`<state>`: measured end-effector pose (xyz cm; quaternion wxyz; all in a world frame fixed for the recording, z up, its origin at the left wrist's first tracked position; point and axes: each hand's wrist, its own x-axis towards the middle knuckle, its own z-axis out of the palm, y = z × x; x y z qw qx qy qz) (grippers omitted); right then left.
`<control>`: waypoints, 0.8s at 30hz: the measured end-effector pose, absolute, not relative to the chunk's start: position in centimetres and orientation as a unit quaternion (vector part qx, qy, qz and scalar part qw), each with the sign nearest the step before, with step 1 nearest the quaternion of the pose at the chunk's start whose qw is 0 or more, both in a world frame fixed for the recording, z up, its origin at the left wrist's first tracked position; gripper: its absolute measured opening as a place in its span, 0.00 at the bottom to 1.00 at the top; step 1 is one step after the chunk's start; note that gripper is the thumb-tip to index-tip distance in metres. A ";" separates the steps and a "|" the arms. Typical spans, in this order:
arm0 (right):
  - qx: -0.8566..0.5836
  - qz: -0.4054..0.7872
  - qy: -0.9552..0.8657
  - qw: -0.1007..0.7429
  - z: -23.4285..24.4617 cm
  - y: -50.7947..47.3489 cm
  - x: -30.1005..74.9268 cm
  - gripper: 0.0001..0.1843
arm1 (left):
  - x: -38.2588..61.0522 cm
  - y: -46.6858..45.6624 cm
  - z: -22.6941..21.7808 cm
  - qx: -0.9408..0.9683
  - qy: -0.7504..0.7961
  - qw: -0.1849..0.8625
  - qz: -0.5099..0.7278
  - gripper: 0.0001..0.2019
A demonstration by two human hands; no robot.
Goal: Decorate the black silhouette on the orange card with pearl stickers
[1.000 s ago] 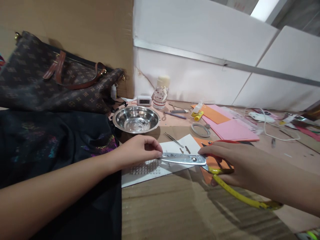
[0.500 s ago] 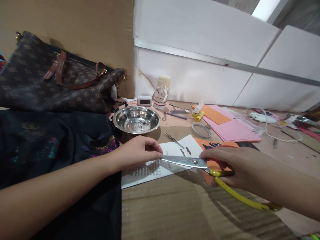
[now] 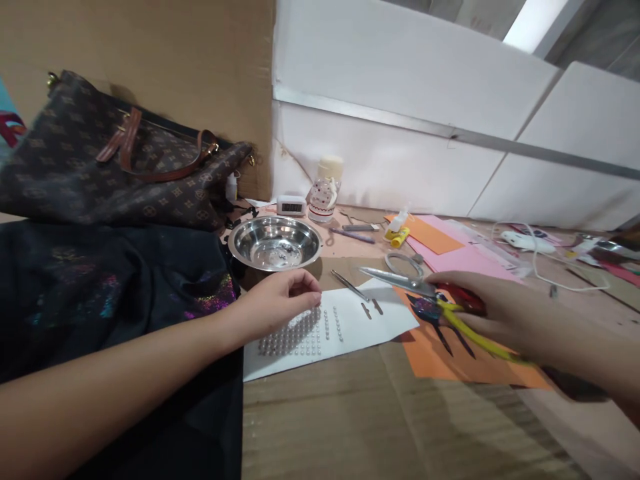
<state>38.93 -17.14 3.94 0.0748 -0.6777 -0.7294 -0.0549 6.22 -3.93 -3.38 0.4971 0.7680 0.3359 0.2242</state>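
My left hand [image 3: 273, 307] is over a white card [image 3: 370, 337] bearing rows of pearl beads [image 3: 295, 339]. Its thumb and fingertips are pinched together; anything between them is too small to make out. My right hand [image 3: 483, 310] grips scissors [image 3: 397, 280] with yellow and red handles, their blades pointing left above the card's far right corner. Under the scissors, a small black shape with glitter [image 3: 425, 307] and thin points lies on orange paper [image 3: 435, 363]. Slim metal tweezers [image 3: 350, 285] rest at the card's back edge.
Behind the card stands a steel bowl [image 3: 235, 257] with dark bits inside. A brown handbag [image 3: 150, 180] and black cloth [image 3: 125, 280] fill the left. A small clock [image 3: 291, 205], a jar [image 3: 325, 193], a tape ring [image 3: 400, 257] and pink paper [image 3: 465, 263] lie farther back.
The scissors have moved right and away from my left fingertips, and their blades now tilt up to the left. My left hand has lifted slightly, uncovering more of the pearl rows.
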 end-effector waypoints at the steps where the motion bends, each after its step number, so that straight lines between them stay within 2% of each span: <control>1: -0.685 -0.033 -0.725 0.068 3.8 -16.2 39.6 0.20 | 6.2 -4.0 -3.3 0.773 0.338 0.489 0.221 0.11; 6: -0.653 -0.001 -0.753 0.082 2.9 -11.0 41.8 0.26 | 6.2 -4.6 -2.5 0.811 0.346 0.426 0.202 0.10; 13: -0.646 0.010 -0.753 0.124 0.7 -7.6 42.4 0.25 | 5.3 -4.2 -1.2 0.871 0.367 0.281 0.165 0.10; 18: -0.650 0.005 -0.742 0.162 1.0 -12.5 41.3 0.23 | 5.1 -3.8 -1.6 0.884 0.379 0.214 0.169 0.12; 21: -0.655 0.041 -0.741 0.144 0.8 -17.8 39.6 0.23 | 5.1 -4.0 -1.9 0.903 0.353 0.176 0.173 0.13; 22: -0.668 0.071 -0.730 0.128 0.6 -19.5 38.9 0.24 | 5.2 -4.2 -1.9 0.908 0.341 0.164 0.181 0.13; 24: -0.694 0.123 -0.705 0.079 0.0 -22.1 37.5 0.34 | 5.3 -4.8 -1.7 0.903 0.333 0.180 0.206 0.12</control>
